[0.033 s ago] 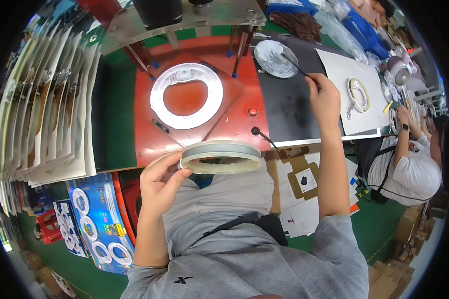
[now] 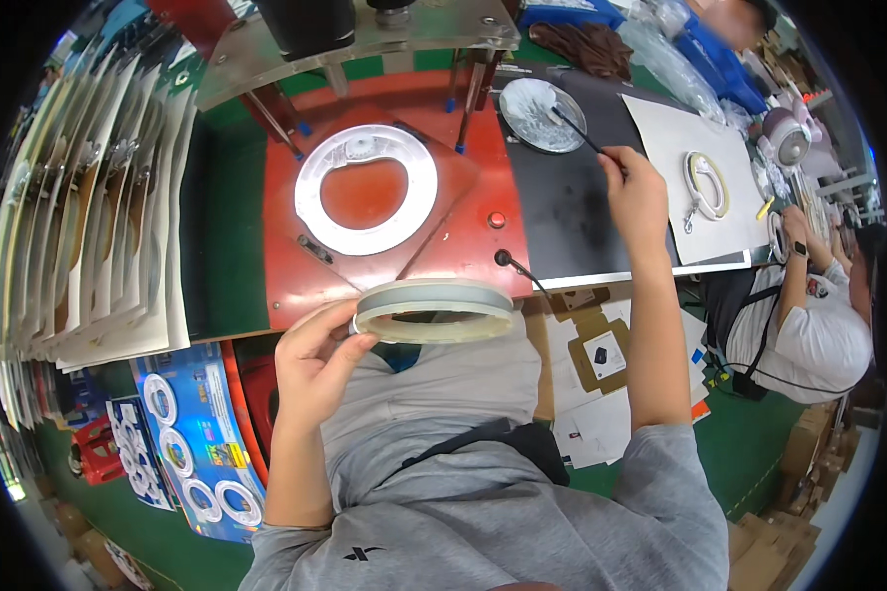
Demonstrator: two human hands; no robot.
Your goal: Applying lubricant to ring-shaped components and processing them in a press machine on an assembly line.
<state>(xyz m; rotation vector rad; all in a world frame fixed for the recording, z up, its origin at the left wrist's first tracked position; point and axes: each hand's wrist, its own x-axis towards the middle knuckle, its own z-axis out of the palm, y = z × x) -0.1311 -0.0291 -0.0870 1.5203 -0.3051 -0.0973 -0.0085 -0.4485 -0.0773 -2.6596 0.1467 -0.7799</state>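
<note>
My left hand [image 2: 315, 369] grips a pale grey-and-white ring housing [image 2: 434, 310] by its left rim, holding it flat in front of my chest. My right hand [image 2: 636, 192] reaches out over a black mat [image 2: 572, 212] and pinches a thin black brush [image 2: 583, 133]. The brush tip lies in a round shallow dish [image 2: 534, 110]. A second white ring [image 2: 365, 192] sits on the red fixture plate [image 2: 463, 241], just beyond the ring I hold.
A metal press frame [image 2: 365, 44] stands over the red plate. Stacked cardboard sheets [image 2: 99, 227] fill the left; blue printed boxes [image 2: 192, 433] lie lower left. A white sheet [image 2: 680, 138] carries a small ring [image 2: 705, 182]. A seated co-worker [image 2: 818, 325] is at right.
</note>
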